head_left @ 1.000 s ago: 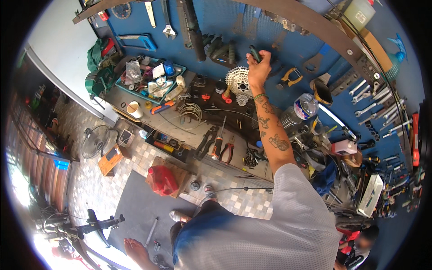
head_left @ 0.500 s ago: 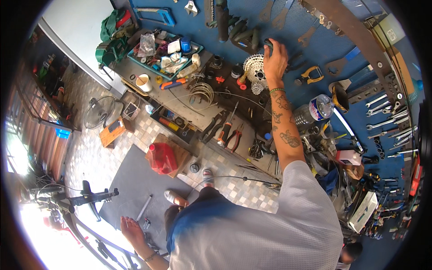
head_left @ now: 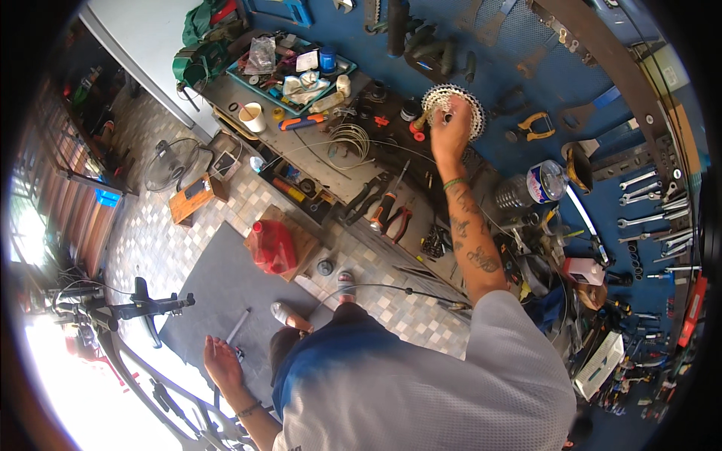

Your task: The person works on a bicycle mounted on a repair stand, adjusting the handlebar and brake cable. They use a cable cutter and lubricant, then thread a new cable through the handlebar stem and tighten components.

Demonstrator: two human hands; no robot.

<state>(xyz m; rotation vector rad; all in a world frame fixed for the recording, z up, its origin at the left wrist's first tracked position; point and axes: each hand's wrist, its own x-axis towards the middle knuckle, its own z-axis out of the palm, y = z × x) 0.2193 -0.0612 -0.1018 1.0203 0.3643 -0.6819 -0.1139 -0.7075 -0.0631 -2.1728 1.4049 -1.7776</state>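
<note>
Head view: see the tattooed arm reaching forward, with its right hand (head_left: 451, 131) bent at the fingers over the face of the silver round toothed bicycle cassette (head_left: 475, 116). Cannot tell whether clamped on it or merely in front of it. Find the cassette at the back of the long cluttered surface (head_left: 213, 92), before the blue perforated wall panel (head_left: 492, 83). Just left of the cassette, see a small red-and-yellow piece (head_left: 418, 129) and a small dark cylindrical pot (head_left: 411, 110).

Nearer the front edge, note a pale coiled cable (head_left: 365, 143), an orange-and-black-handled screwdriver (head_left: 383, 209) and, close beside it, red-handled pliers (head_left: 397, 224). To the right of the forearm, see a clear plastic bottle (head_left: 519, 192) with a coloured label; farther right, silver wrenches (head_left: 639, 220) in a row on the wall. Toward the left end, note a white paper cup (head_left: 252, 118) and a teal rectangular tray (head_left: 259, 94) heaped with small parts.

Low on the left, see the left hand (head_left: 222, 361) with fingers loosely extended and apart, above the dark grey floor mat (head_left: 218, 289). Beyond it, note a red plastic jug (head_left: 272, 248); farther left, a dark-framed bicycle (head_left: 113, 346).
</note>
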